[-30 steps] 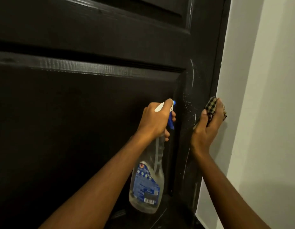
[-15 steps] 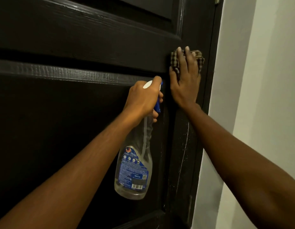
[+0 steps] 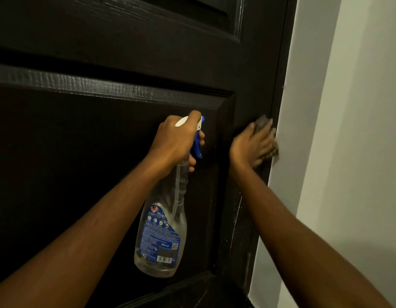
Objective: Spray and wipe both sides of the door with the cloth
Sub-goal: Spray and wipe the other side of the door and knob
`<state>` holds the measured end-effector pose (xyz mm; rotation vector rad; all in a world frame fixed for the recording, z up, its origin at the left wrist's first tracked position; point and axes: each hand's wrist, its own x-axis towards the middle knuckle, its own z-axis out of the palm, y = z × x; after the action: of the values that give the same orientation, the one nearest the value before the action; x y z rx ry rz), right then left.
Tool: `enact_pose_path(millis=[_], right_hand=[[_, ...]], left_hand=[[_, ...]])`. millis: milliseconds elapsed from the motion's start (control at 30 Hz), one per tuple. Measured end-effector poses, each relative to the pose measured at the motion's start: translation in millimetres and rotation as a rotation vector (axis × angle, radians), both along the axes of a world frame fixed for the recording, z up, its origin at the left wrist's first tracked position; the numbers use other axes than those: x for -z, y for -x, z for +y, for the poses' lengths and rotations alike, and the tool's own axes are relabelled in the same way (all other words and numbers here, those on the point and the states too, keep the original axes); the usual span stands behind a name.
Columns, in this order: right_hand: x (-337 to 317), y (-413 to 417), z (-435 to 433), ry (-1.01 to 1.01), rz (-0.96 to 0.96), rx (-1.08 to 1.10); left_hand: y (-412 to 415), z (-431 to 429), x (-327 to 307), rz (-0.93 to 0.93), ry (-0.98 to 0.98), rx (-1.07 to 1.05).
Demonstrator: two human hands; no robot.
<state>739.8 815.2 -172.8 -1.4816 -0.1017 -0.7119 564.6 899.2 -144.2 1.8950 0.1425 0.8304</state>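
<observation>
Cloth (image 3: 262,121) under right hand (image 3: 252,144) lower on door (image 3: 103,152).

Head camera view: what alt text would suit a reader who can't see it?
A person's right hand presses a cloth against the right edge of a dark panelled door. Their left hand grips a clear spray bottle with a blue trigger.

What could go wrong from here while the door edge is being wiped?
1. The right hand presses the cloth at the very edge of the door, beside the wall. The cloth may slip out from under the fingers or smear the wall.
2. The left hand grips the spray bottle, which is aimed toward the right hand. A squeeze could wet that hand rather than the door.
</observation>
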Motion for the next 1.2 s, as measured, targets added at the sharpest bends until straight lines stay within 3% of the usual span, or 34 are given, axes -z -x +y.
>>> enact_pose_path(millis=[133, 267, 367, 467, 600, 667, 733, 800, 867, 1033, 1200], right_hand=[[-59, 5, 7, 0.299, -0.402, 0.019], [18, -15, -2, 0.621, -0.746, 0.106], [113, -23, -12, 0.513, -0.602, 0.036], [187, -12, -14, 0.211, -0.216, 0.049], [170, -1, -2, -0.084, 0.107, 0.022], [141, 2, 3, -0.101, 0.099, 0.007], [137, 1, 3, 0.098, -0.14, 0.024], [167, -2, -1, 0.337, -0.402, 0.029], [221, -5, -2, 0.447, -0.455, 0.007], [319, 19, 5, 0.062, 0.054, -0.016], [263, 18, 7, -0.222, 0.258, -0.051]], left_hand=[[2, 5, 0, -0.01, 0.001, -0.022], [4, 9, 10, 0.001, -0.007, -0.026], [4, 8, 24, 0.01, -0.003, -0.011], [4, 4, 45, 0.043, -0.006, 0.007], [-1, -2, 80, 0.063, -0.025, 0.037], [-2, -3, 95, 0.057, -0.031, 0.032], [-3, -2, 109, 0.047, -0.025, 0.033], [-2, -1, 123, 0.04, -0.024, 0.034], [-2, -1, 136, 0.035, -0.023, 0.04], [-1, -1, 169, 0.074, -0.013, 0.054], [5, 3, 179, 0.102, -0.018, 0.075]])
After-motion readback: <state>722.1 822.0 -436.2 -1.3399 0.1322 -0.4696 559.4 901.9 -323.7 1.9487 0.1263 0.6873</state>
